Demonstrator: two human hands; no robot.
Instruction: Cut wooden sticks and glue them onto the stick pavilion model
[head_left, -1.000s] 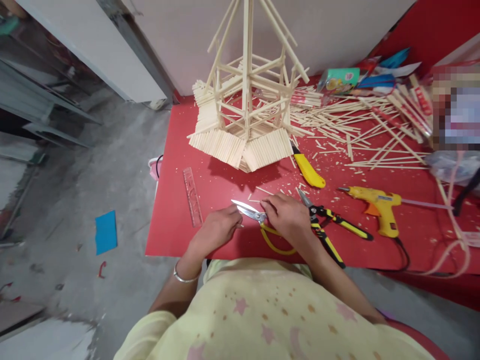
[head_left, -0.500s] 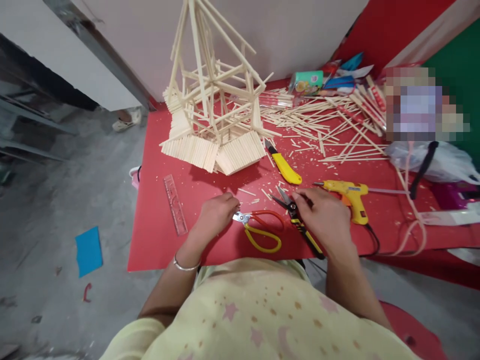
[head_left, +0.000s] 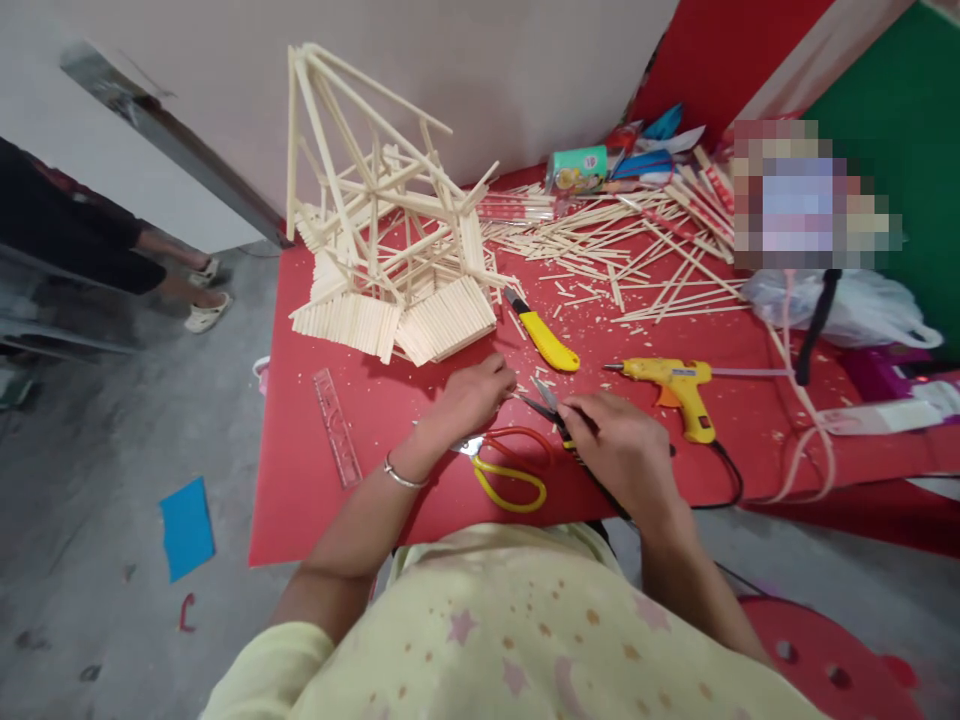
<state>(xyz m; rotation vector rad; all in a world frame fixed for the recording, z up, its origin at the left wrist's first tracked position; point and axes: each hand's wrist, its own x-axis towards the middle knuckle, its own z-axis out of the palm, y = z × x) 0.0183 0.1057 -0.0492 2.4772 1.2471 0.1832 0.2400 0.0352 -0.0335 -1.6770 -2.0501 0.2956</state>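
Note:
My left hand (head_left: 480, 392) is closed in a pinch, with a small pale bit of wooden stick at its fingertips, close to the blades of the black-and-yellow shears (head_left: 549, 408). Closed over the shears' handles near the pivot is my right hand (head_left: 626, 445); their blades stand apart and point up-left. Scissors with red and yellow handles (head_left: 510, 492) lie under my left wrist, partly covered. Beyond my hands stands a model built of pale wooden sticks (head_left: 397, 210), with a tall frame and slatted panels round its base.
A yellow utility knife (head_left: 551, 342), a yellow glue gun (head_left: 675, 385) and a clear ruler (head_left: 337, 428) lie on the red table (head_left: 300, 520). Loose sticks (head_left: 600, 235) and a plastic bag (head_left: 855, 300) are behind. A person's legs (head_left: 165, 270) show at left.
My left hand has moved right and slightly up, towards the shears' blades. My right hand has shifted to cover more of the shears' handles. The view has turned, and more of the person at left shows.

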